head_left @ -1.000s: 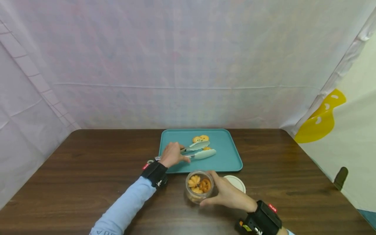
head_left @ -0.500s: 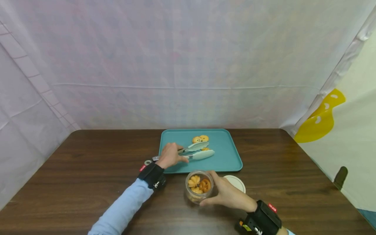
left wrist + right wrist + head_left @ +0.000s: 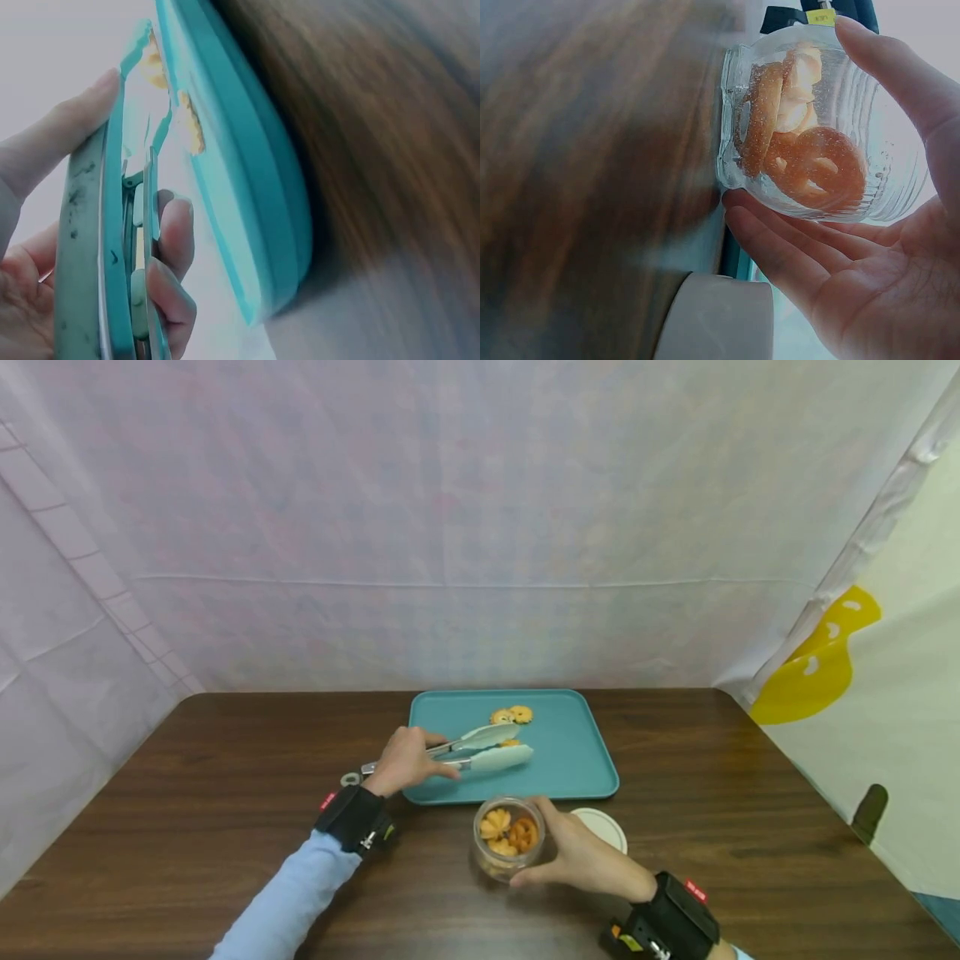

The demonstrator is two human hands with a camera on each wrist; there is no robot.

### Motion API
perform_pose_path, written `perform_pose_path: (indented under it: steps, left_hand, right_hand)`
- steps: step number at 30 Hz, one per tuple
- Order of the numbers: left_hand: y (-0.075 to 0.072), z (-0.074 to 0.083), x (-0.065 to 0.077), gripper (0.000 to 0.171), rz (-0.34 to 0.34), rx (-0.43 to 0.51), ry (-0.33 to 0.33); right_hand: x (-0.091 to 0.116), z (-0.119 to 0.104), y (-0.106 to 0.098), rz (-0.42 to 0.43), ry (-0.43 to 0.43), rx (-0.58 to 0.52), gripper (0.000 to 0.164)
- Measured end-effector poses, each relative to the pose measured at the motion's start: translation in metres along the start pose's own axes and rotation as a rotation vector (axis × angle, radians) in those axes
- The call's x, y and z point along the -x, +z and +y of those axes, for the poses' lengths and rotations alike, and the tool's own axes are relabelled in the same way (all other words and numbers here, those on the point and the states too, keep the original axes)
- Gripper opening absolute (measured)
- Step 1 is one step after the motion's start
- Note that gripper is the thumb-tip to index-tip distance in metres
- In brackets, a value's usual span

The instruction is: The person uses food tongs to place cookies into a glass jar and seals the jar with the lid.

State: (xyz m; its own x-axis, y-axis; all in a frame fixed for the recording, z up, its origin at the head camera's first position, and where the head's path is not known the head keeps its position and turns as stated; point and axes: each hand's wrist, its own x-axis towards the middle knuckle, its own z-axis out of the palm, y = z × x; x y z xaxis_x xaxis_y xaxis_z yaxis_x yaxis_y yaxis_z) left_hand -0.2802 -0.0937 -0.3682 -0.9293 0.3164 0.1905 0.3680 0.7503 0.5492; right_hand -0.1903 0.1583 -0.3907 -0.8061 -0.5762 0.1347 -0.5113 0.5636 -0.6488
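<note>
My left hand [image 3: 408, 762] holds metal tongs with pale green tips [image 3: 498, 758] over the near left of a teal tray [image 3: 570, 760]. In the left wrist view, thumb and fingers lie on opposite sides of the tongs [image 3: 112, 225]. The tips stand apart, and part of a small cookie [image 3: 510, 742] shows between them in the head view. My right hand [image 3: 581, 852] grips a clear jar [image 3: 506, 864] on the table, its thumb and fingers on opposite sides. Flower-shaped and pretzel-shaped cookies [image 3: 817, 169] sit inside the jar.
Two round cookies [image 3: 521, 714] lie toward the back of the tray. A white round lid [image 3: 602, 827] rests on the dark wooden table [image 3: 247, 793], just behind my right hand. A pale curtain [image 3: 450, 527] hangs behind the table.
My left hand and the tongs have moved left and slightly toward me, and the cookie seen between the tips has shifted left too. The right hand and jar have stayed still.
</note>
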Motion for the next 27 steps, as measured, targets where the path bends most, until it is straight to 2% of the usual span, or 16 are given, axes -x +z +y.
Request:
perform_pose_path:
  steps: [9, 18, 27]
  left_hand:
    - [-0.02, -0.008, 0.016, 0.057, -0.034, 0.043, 0.019]
    - [-0.043, -0.014, 0.036, 0.058, -0.075, 0.049, 0.115]
    - [-0.057, -0.016, 0.05, 0.058, -0.082, 0.073, 0.152]
  right_hand:
    - [-0.001, -0.001, 0.001, -0.01, 0.008, -0.012, 0.078]
    - [-0.001, -0.002, 0.001, -0.022, 0.022, -0.035, 0.076]
    - [-0.001, -0.001, 0.001, -0.015, 0.02, -0.027, 0.077]
